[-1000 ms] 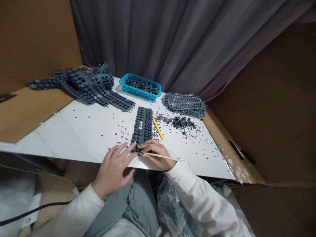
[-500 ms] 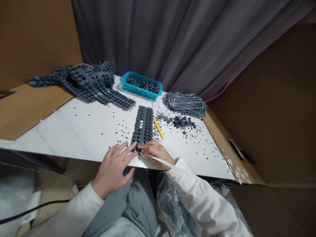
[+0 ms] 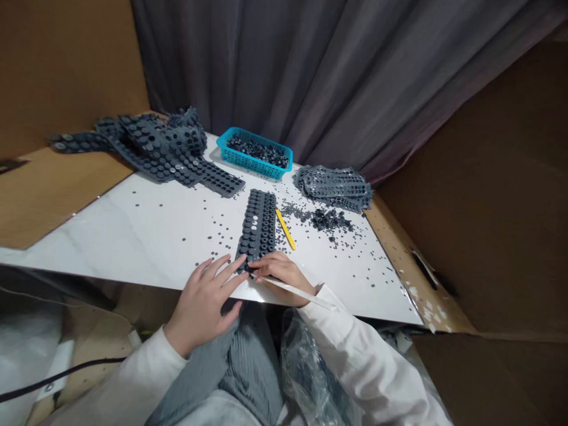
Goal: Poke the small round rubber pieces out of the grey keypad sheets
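A dark grey rubber sheet (image 3: 256, 228) with rows of round caps lies lengthwise at the table's front edge. My left hand (image 3: 206, 299) is spread open, its fingertips resting at the sheet's near left corner. At the near end of the sheet, my right hand (image 3: 281, 275) is closed in a pinch around a thin white stick (image 3: 306, 294), whose back end runs over the right wrist. The stick's tip is at the sheet's near edge, partly hidden by the fingers. A yellow pen-like tool (image 3: 285, 229) lies just right of the sheet.
A blue basket (image 3: 255, 167) of small dark pieces stands at the back. Heaped dark sheets (image 3: 155, 145) lie at the left, stacked perforated sheets (image 3: 333, 183) at the right. Loose black parts (image 3: 331, 220) and scattered dots cover the table's right side. Cardboard walls (image 3: 488, 195) flank the table.
The white stick has tilted, its back end dropping slightly toward the right wrist. Both hands stay at the sheet's near end. The view has shifted slightly.
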{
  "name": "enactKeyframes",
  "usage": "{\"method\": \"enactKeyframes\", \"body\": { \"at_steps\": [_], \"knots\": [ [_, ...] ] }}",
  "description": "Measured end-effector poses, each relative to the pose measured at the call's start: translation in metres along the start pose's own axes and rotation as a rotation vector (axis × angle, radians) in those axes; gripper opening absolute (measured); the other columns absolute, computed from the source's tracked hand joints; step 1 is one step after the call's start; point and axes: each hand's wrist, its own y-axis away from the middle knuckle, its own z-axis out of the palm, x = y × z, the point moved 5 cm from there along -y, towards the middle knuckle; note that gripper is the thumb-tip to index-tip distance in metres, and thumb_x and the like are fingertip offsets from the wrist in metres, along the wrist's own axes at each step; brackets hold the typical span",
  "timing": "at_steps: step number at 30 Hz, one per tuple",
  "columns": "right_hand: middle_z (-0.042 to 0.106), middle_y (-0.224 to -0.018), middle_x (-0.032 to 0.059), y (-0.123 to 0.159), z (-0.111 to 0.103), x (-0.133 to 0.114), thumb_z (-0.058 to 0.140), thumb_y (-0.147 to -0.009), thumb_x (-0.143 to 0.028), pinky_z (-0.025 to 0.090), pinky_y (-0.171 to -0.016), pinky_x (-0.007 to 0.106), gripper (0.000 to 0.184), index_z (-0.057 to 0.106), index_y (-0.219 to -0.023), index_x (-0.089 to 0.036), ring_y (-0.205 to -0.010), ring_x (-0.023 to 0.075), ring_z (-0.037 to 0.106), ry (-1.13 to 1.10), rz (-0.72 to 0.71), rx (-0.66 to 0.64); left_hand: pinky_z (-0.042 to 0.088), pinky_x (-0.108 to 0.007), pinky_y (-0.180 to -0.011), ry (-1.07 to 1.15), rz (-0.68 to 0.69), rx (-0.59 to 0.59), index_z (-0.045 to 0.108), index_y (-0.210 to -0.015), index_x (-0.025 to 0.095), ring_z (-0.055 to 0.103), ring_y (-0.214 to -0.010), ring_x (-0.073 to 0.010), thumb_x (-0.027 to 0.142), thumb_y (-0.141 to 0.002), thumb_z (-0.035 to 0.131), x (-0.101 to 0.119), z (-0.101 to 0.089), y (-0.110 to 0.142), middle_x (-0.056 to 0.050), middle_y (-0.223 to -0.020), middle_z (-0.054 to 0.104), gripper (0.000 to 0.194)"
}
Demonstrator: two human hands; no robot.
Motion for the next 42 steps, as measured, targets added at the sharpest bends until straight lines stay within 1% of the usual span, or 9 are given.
{"method": "enactKeyframes", "body": {
  "at_steps": [3,14,20,24,26,29,31,33,42],
  "knots": [
    [0.071,-0.106,0.0107,-0.0003,-0.0003,-0.0006,0.056,-0.09,-0.02,0.05,-0.085,0.032,0.005,0.06,-0.09,-0.018,-0.096,0.017,0.062,0.01,-0.032,-0.01,0.034,-0.047,-0.1,0.015,-0.013,0.01,0.061,-0.12,0.026,0.045,-0.125,-0.0298,0.031,-0.082,0.053,0.0004,-0.0011,0.0,0.0,-0.143,0.046,0.039],
    [0.07,-0.109,0.0116,0.0006,-0.0003,-0.0007,0.054,-0.089,-0.015,0.053,-0.083,0.032,0.007,0.06,-0.092,-0.017,-0.095,0.0175,0.061,-0.019,-0.041,-0.011,0.033,-0.048,-0.101,0.023,-0.014,0.006,0.06,-0.121,0.028,0.045,-0.126,-0.0297,0.031,-0.081,0.054,-0.0004,0.0,0.0003,0.001,-0.144,0.045,0.04],
    [0.069,-0.109,0.0134,-0.0005,0.0016,-0.003,0.05,-0.092,-0.015,0.055,-0.083,0.033,0.01,0.06,-0.093,-0.016,-0.096,0.018,0.061,0.083,-0.077,-0.027,0.033,-0.048,-0.102,0.02,-0.017,-0.003,0.061,-0.12,0.027,0.045,-0.126,-0.0298,0.031,-0.081,0.055,-0.0012,0.0012,0.0007,0.0,-0.143,0.045,0.039],
    [0.069,-0.11,0.0134,-0.0048,-0.0009,-0.0007,0.052,-0.091,-0.015,0.056,-0.081,0.034,0.008,0.059,-0.093,-0.016,-0.094,0.0187,0.06,0.132,-0.069,0.021,0.033,-0.048,-0.102,0.029,-0.027,-0.001,0.062,-0.118,0.028,0.045,-0.126,-0.0296,0.032,-0.081,0.055,-0.0018,0.0026,0.0001,0.0,-0.143,0.047,0.038],
    [0.07,-0.108,0.0136,-0.0068,-0.0024,0.0006,0.051,-0.092,-0.015,0.056,-0.079,0.034,0.008,0.059,-0.091,-0.016,-0.092,0.0184,0.061,0.108,-0.039,0.031,0.033,-0.048,-0.101,0.027,-0.025,0.004,0.061,-0.119,0.028,0.045,-0.126,-0.0293,0.032,-0.081,0.055,-0.0017,0.0027,0.0003,0.001,-0.143,0.047,0.038],
    [0.071,-0.104,0.0126,-0.0069,-0.0057,0.0012,0.051,-0.093,-0.02,0.055,-0.079,0.034,0.011,0.059,-0.087,-0.018,-0.09,0.0179,0.062,-0.021,0.026,0.066,0.034,-0.047,-0.1,0.016,-0.01,0.023,0.061,-0.118,0.028,0.045,-0.126,-0.0291,0.031,-0.082,0.055,-0.0011,0.0017,0.001,0.0,-0.143,0.046,0.038],
    [0.071,-0.104,0.0127,-0.0049,-0.0077,0.0012,0.053,-0.092,-0.025,0.055,-0.08,0.035,0.011,0.06,-0.087,-0.018,-0.09,0.0184,0.063,-0.113,0.075,0.094,0.035,-0.046,-0.1,0.012,0.001,0.044,0.061,-0.12,0.026,0.045,-0.126,-0.0292,0.031,-0.081,0.055,-0.0008,0.0006,0.0015,-0.002,-0.144,0.045,0.039],
    [0.071,-0.106,0.0134,-0.0025,-0.0076,0.0008,0.055,-0.091,-0.028,0.054,-0.081,0.036,0.012,0.061,-0.09,-0.018,-0.092,0.0192,0.064,-0.168,0.11,0.087,0.035,-0.046,-0.1,0.011,0.007,0.064,0.059,-0.123,0.025,0.045,-0.126,-0.0294,0.031,-0.081,0.055,-0.0009,-0.0002,0.0019,-0.003,-0.144,0.044,0.043],
    [0.071,-0.103,0.0147,-0.0029,-0.0052,-0.0012,0.055,-0.091,-0.031,0.052,-0.083,0.035,0.015,0.061,-0.09,-0.018,-0.094,0.0194,0.064,-0.194,0.123,0.04,0.036,-0.045,-0.098,-0.008,0.01,0.083,0.056,-0.127,0.026,0.047,-0.124,-0.0292,0.029,-0.08,0.055,-0.0013,0.0016,0.0024,-0.004,-0.142,0.047,0.047]
  ]
}}
